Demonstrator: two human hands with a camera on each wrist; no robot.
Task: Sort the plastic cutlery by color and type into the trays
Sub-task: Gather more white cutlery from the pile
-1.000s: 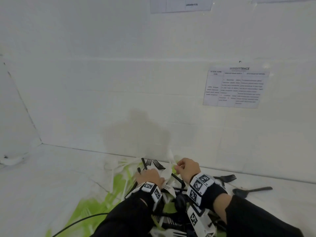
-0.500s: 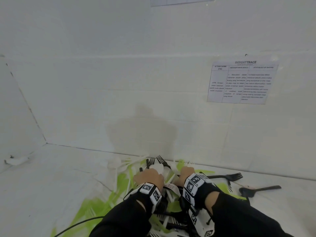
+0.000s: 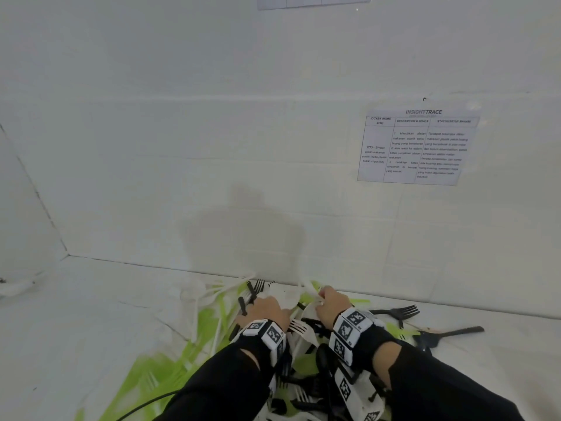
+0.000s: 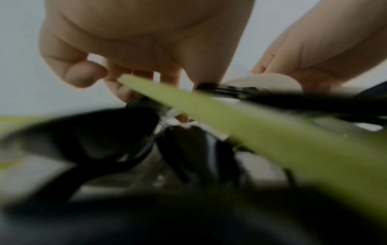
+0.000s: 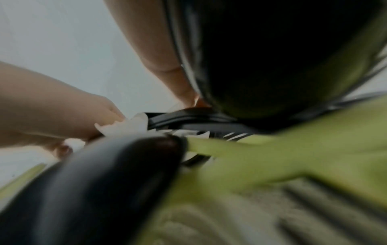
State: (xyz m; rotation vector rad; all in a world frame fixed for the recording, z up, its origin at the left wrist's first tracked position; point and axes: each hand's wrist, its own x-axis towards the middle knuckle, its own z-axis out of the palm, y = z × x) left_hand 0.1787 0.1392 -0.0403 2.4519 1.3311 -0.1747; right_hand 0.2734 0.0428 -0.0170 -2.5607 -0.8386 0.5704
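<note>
A heap of black, white and green plastic cutlery [image 3: 303, 357] lies on the white table against the wall. My left hand [image 3: 265, 308] sits on its far left part with fingers curled. It grips a bunch of black forks [image 3: 258, 287] that stick out beyond it, and its thumb [image 4: 205, 66] presses on a black handle [image 4: 230, 88]. A green handle [image 4: 230, 122] crosses below. My right hand [image 3: 329, 300] pinches a white spoon [image 4: 266, 81] just right of the left hand. The right wrist view is blurred by a black spoon [image 5: 104, 182] and a green fork [image 5: 293, 157].
Loose black forks [image 3: 397, 312] and another black piece [image 3: 446, 334] lie to the right of the heap. The wall stands directly behind it, with a printed sheet [image 3: 419, 147] taped on. A black cable [image 3: 145, 405] runs at bottom left. White table surface [image 3: 91, 314] extends left.
My right hand dipped into the heap half a second ago and has come back up toward the wall with white cutlery pinched. The left hand has stayed in place.
</note>
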